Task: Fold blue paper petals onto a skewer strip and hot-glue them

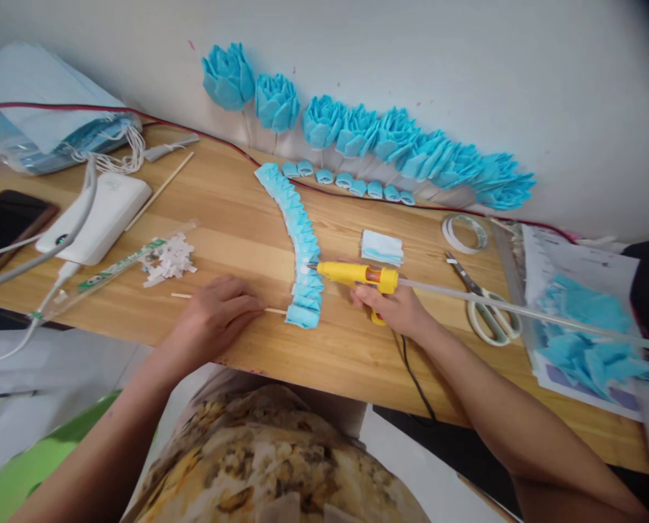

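Note:
My right hand [393, 309] is closed round the handle of a yellow hot glue gun [357, 274]. Its nozzle points left and touches a long curved strip of folded blue paper petals [297, 232] lying on the wooden table [237, 218]. A clear glue stick [520, 311] juts from the gun's back to the right. My left hand [215, 316] rests palm down on a thin wooden skewer [273, 311], fingers pressed together over it. The skewer's right end reaches the strip's near end.
Several blue paper flowers [357, 131] lean on the wall, with small blue rolls [351, 181] below. Scissors [485, 309], a tape roll [464, 232], a blue paper stack [382, 247], white scraps [169, 260], a white power bank [99, 216], a phone [6, 221] and a bag of blue pieces [586, 334] surround the work.

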`<state>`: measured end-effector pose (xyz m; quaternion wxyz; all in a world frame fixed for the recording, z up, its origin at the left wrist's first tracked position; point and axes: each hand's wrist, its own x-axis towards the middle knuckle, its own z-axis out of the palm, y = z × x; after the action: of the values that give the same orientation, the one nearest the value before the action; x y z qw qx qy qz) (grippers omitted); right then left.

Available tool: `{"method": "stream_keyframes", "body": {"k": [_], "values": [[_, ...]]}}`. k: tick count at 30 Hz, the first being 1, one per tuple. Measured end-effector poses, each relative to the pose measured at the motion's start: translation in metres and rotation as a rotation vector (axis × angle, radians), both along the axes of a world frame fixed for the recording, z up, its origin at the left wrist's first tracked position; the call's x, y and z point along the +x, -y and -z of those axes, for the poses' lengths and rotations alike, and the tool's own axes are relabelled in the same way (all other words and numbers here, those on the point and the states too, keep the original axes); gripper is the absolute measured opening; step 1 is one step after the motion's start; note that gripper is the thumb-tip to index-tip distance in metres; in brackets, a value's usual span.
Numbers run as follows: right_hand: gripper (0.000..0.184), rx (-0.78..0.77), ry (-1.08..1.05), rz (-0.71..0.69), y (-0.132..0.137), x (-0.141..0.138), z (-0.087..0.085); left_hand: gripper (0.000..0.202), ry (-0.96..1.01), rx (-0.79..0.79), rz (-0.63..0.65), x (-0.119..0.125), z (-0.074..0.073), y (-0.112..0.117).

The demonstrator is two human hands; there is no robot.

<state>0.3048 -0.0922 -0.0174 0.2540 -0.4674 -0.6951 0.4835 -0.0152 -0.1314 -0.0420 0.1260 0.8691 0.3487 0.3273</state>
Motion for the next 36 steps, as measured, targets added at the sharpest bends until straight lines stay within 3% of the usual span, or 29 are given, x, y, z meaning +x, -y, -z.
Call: {"method": "stream_keyframes", "body": {"k": [9, 16, 21, 25, 36], "values": [[0.047, 0.04, 0.025, -0.003, 0.0, 0.0, -0.003, 0.011, -0.005, -0.006, -0.004, 0.0, -0.001, 0.0], [0.053, 0.063, 0.053, -0.017, -0.002, 0.009, -0.01, 0.011, -0.021, -0.015, -0.001, -0.001, 0.0, 0.001], [0.06, 0.065, -0.011, 0.041, -0.004, 0.019, -0.002, 0.01, -0.017, -0.02, -0.005, -0.004, 0.004, 0.001], [0.062, 0.058, -0.036, 0.105, -0.006, 0.011, 0.003, 0.01, -0.023, -0.027, -0.006, -0.004, 0.005, 0.0], [0.067, 0.038, 0.055, 0.091, -0.006, -0.005, 0.002, 0.01, -0.021, -0.027, -0.001, -0.003, 0.002, 0.001]]}}
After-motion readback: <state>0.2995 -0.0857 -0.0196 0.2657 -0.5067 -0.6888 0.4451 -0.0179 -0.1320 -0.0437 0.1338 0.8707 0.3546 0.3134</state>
